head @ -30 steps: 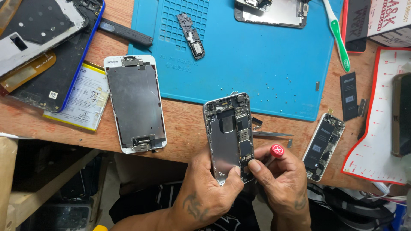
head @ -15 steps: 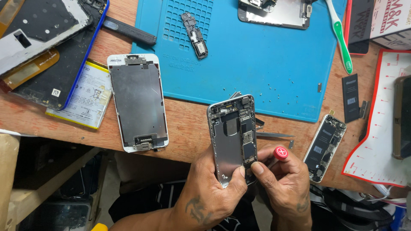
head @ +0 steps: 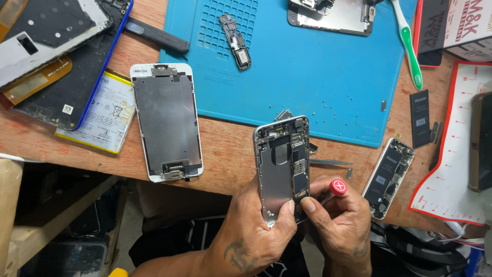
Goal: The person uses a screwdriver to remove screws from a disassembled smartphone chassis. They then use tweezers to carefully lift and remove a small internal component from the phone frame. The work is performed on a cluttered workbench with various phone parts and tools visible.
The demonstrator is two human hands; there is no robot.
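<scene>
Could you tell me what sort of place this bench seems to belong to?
Most likely a phone repair bench: the left hand holds an opened phone body, the right hand a red-capped screwdriver, and loose screws lie on a blue work mat.

phone frame (head: 281, 169) before mat (head: 328, 66), screen panel (head: 166, 120) left (on table (head: 225, 154))

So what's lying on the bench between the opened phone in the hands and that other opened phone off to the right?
In the head view, metal tweezers lie on the bare wood between the held phone body and the second opened phone, with a small dark part beside their tip.
</scene>
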